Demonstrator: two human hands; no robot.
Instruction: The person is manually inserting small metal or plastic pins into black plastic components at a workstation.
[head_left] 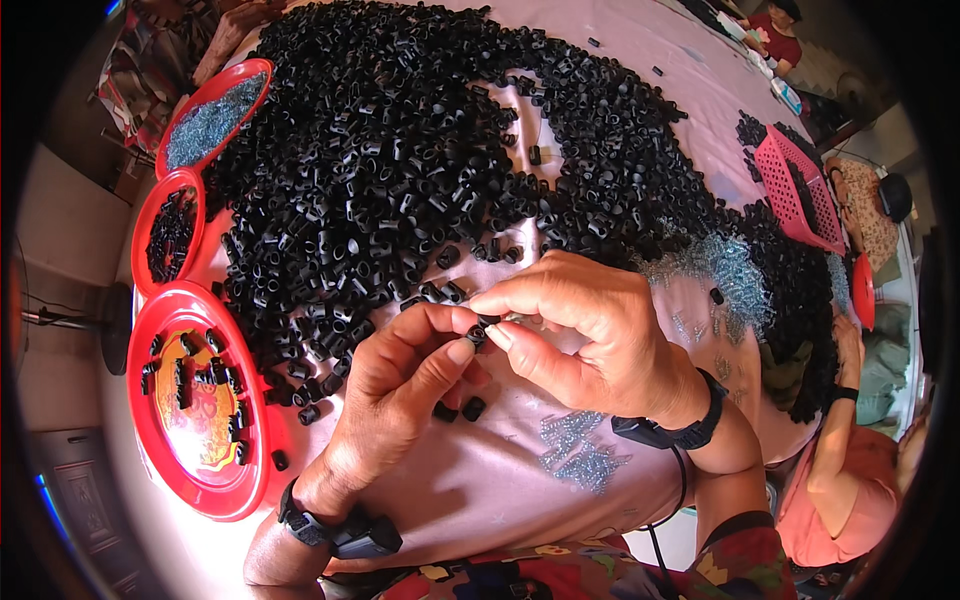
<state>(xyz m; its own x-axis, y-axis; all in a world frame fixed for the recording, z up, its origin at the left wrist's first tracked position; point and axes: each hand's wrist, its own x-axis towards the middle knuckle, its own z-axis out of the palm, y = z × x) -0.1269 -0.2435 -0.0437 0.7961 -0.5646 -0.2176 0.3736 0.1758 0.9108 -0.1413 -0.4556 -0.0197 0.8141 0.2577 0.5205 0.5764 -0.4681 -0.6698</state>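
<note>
My left hand point(395, 390) pinches a small black plastic part point(478, 335) between thumb and fingertips, over the near edge of a big heap of similar hollow black parts point(350, 170). My right hand point(600, 335) meets it from the other side, thumb and forefinger closed at the part. Something small and silvery shows between the right fingers, too small to name. Below the hands a loose black part point(473, 408) lies on the pink cloth point(450, 510). Small clear-blue pieces point(585, 450), perhaps springs, are scattered beneath my right wrist.
A red tray point(262, 480) with assembled-looking black pieces stands at left. Beyond it are a red bowl of dark slender pieces point(172, 235) and one of bluish pieces point(215, 122). More bluish pieces point(735, 275) and a pink basket point(795, 190) lie right. Other people sit around the table.
</note>
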